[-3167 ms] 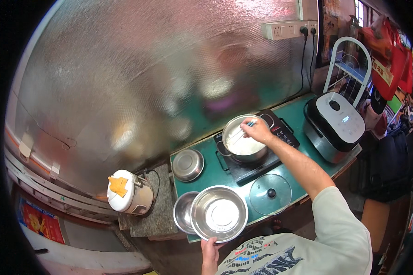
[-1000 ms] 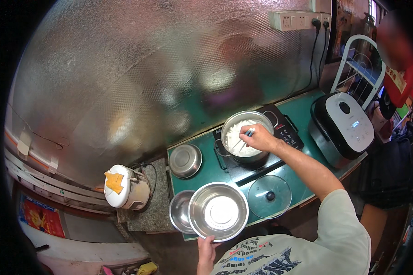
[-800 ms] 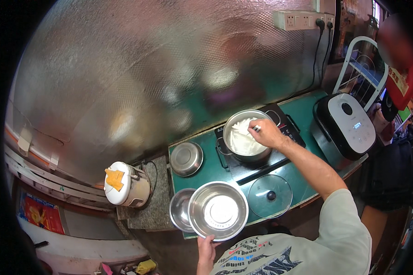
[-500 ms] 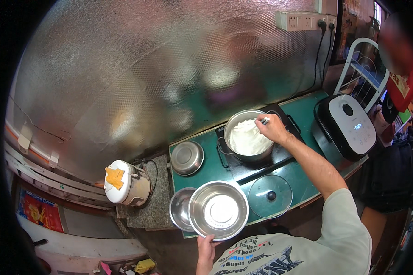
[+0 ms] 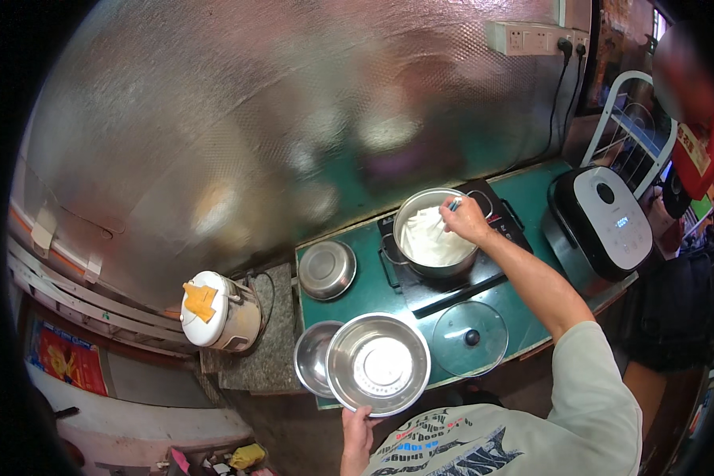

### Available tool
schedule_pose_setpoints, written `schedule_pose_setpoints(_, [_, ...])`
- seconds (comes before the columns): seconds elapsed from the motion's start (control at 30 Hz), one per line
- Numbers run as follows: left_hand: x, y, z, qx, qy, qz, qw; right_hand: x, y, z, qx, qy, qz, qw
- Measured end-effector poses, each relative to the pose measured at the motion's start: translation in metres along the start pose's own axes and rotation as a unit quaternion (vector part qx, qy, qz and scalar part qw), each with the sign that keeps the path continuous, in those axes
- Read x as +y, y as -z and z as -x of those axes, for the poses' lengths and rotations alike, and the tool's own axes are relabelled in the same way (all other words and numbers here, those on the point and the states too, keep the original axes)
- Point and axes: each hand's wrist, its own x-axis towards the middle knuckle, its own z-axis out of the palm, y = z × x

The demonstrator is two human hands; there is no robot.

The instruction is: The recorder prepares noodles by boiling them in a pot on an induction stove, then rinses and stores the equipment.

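My left hand (image 5: 358, 426) grips the near rim of a shiny steel bowl (image 5: 347, 366), tilted so that its bare inside shows. My right hand (image 5: 466, 220) is closed around a thin utensil (image 5: 454, 205) over the steel pot (image 5: 408, 205); only a bluish end of its handle shows clearly, and its kind cannot be told. White, soft-looking food in pieces (image 5: 432, 244) fills much of the pot, which stands on a black induction cooktop (image 5: 496, 266). A second steel bowl (image 5: 309, 357) sits partly behind the one I hold.
A glass lid (image 5: 452, 349) lies in front of the cooktop, and an overturned steel bowl (image 5: 326, 268) to its left. A black-and-silver rice cooker (image 5: 595, 214) stands right; a white-lidded cooker (image 5: 238, 317) stands left. Foil (image 5: 238, 119) covers the wall behind the green counter (image 5: 373, 301).
My right hand has shifted slightly with the utensil, and the white food in the pot lies differently, looking more broken up. The bowl in my left hand stays in place.
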Motion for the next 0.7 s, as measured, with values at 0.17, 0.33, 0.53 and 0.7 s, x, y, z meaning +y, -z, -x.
schedule_pose_setpoints(0.17, [-0.002, 0.004, 0.005, 0.01, -0.009, 0.008, 1.0, 0.003, 0.002, -0.004, 0.086, 0.097, 0.14, 0.982])
schedule_pose_setpoints(0.33, [-0.002, 0.008, 0.005, 0.009, -0.006, 0.005, 1.0, 0.0, -0.012, -0.002, -0.018, -0.035, -0.038, 0.998])
schedule_pose_setpoints(0.53, [-0.003, 0.007, 0.006, 0.009, -0.019, 0.011, 1.0, 0.008, -0.02, -0.001, -0.068, -0.1, -0.166, 0.979])
schedule_pose_setpoints(0.7, [-0.003, 0.012, 0.005, -0.006, -0.009, -0.008, 1.0, 0.0, 0.001, 0.003, -0.072, -0.123, -0.183, 0.973])
